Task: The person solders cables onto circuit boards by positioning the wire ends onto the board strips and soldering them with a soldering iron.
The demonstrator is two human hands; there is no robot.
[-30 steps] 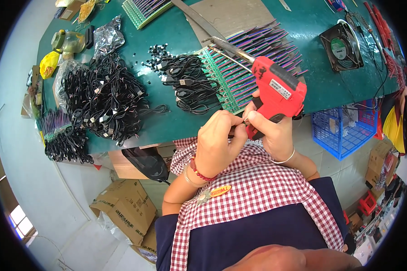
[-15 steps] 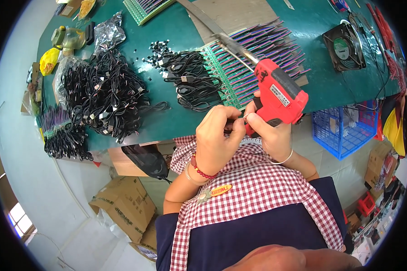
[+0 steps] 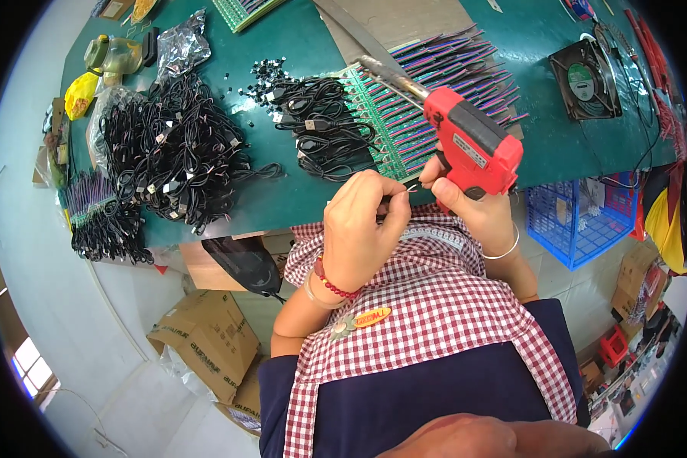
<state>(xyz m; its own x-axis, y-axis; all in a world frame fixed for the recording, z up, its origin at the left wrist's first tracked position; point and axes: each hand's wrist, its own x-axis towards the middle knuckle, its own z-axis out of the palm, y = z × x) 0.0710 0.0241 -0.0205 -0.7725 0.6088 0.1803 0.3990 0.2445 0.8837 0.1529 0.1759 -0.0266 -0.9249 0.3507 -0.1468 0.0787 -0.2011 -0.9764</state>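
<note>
My left hand [image 3: 365, 221] is closed in a pinch on a thin black cable [image 3: 386, 217], whose stripped wire ends [image 3: 412, 188] stick out to the right of the fingertips. A little way off, my right hand [image 3: 472, 212] is wrapped round the handle of a red, pistol-shaped soldering gun [image 3: 482, 145]. The gun's metal tip points up and left over the circuit boards. Just beyond my hands lies a panel of green circuit boards [image 3: 378, 130] with rows of coloured wires. Left of it are bundled black USB cables [image 3: 320, 122]. Part of the left-hand cable is hidden by my fingers.
A big heap of black cables [image 3: 179, 153] covers the table's left side, with small black connectors [image 3: 266, 80] scattered nearby. At the right stands a black fan [image 3: 585, 80]. Below the table are a blue crate [image 3: 572, 221] and a cardboard box [image 3: 208, 343].
My hands have drawn slightly apart, and the right thumb and finger have come away from the wire ends. The soldering gun has shifted slightly.
</note>
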